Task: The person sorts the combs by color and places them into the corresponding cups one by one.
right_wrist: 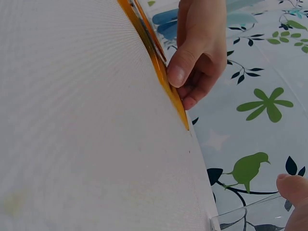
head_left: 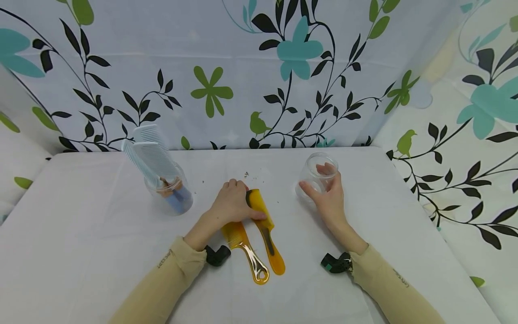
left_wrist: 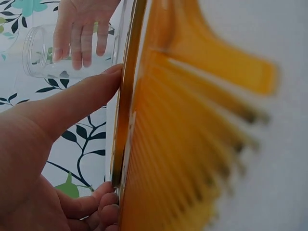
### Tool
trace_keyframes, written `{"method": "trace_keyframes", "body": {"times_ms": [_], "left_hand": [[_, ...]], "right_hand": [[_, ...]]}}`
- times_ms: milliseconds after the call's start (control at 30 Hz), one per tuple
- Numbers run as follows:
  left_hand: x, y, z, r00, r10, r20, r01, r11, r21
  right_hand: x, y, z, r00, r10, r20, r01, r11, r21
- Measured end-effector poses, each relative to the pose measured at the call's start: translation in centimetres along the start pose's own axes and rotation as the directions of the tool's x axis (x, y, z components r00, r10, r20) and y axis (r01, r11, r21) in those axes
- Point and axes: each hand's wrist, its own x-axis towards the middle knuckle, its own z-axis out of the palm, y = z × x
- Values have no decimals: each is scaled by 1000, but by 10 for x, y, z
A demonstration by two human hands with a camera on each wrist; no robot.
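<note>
Two amber-yellow combs lie side by side on the white table. My left hand (head_left: 228, 204) is over their toothed ends and pinches the right-hand comb (head_left: 276, 258), with the thumb on its near part and fingers curled at its far end. Beneath the wrist side of that hand lies the wide-toothed comb (head_left: 252, 261), whose teeth fill much of the left wrist view. At right, my right hand (head_left: 333, 204) grips a clear jar (head_left: 310, 170) that stands upright, thumb on one side and fingers round the other. No contents show inside this jar.
Left of the combs stands another clear jar (head_left: 187, 198) holding light-blue combs (head_left: 151, 155) and items with brown and blue parts. Small dark crumbs (head_left: 247, 174) dot the table (head_left: 89, 252). A patterned cloth (head_left: 141, 40) hangs behind and at the sides.
</note>
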Motion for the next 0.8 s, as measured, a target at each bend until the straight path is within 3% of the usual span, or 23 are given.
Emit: {"method": "trace_keyframes", "body": {"times_ms": [533, 800], "left_hand": [[6, -6, -2, 999, 6, 49, -2, 998, -70], [6, -7, -4, 996, -51, 71, 65, 977, -205]], "right_hand": [[1, -1, 1, 1000, 10, 13, -10, 1000, 21], [-1, -1, 0, 1000, 10, 12, -10, 1000, 23]]}}
